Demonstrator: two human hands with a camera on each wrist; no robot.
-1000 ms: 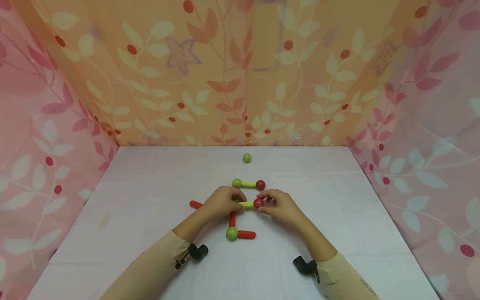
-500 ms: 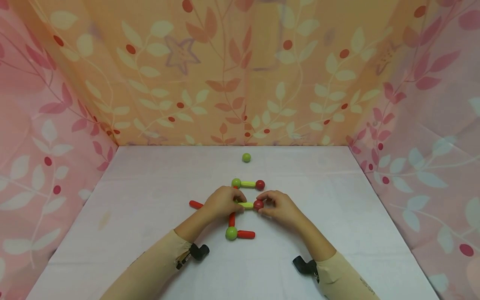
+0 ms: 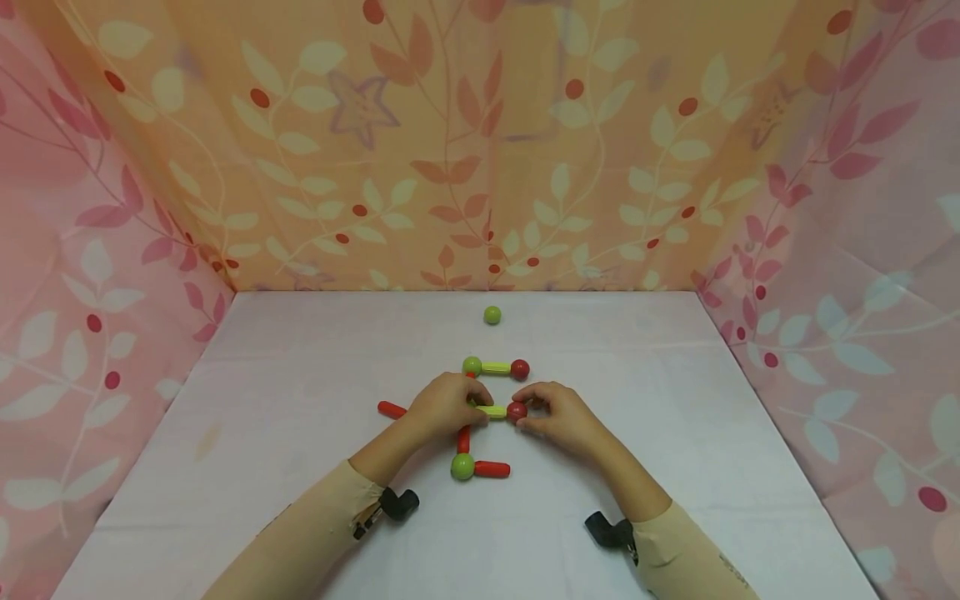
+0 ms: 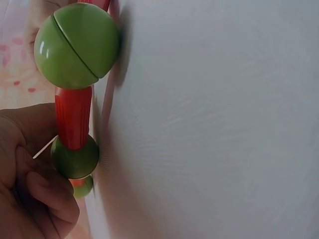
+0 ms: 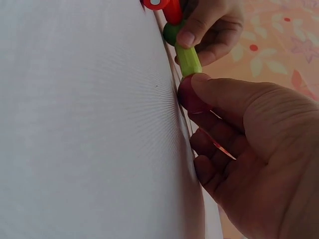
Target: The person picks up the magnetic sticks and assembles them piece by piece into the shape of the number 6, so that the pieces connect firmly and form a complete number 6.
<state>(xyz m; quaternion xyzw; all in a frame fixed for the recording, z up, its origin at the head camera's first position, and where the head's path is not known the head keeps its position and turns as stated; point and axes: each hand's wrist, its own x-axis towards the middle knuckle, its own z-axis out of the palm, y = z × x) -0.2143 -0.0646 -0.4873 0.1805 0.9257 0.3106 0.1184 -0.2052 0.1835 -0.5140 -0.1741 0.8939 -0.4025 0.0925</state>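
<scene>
My left hand [image 3: 448, 406] pinches a yellow-green rod [image 3: 493, 411] at its left end, where it meets a green ball [image 5: 171, 33] that the hand covers in the head view. At the rod's other end is a red ball [image 3: 516, 411], which my right hand [image 3: 561, 417] holds between thumb and fingers. A red rod [image 3: 463, 440] runs from under my left hand to the near green ball [image 3: 462, 466]. From that ball another red rod [image 4: 94, 2] points right. Beyond the hands, a green ball [image 3: 472, 367] carries a yellow-green rod [image 3: 496, 368] ending in a red ball [image 3: 520, 369].
A loose green ball [image 3: 492, 315] lies towards the back of the white table [image 3: 637, 333]. One red rod [image 3: 392, 409] sticks out to the left past my left hand. Flowered cloth [image 3: 480, 167] walls the table at the back and both sides.
The held red ball and the right hand have shifted very slightly towards the near edge, tilting the yellow-green rod a little. Both hands keep their hold; the other pieces look unchanged.
</scene>
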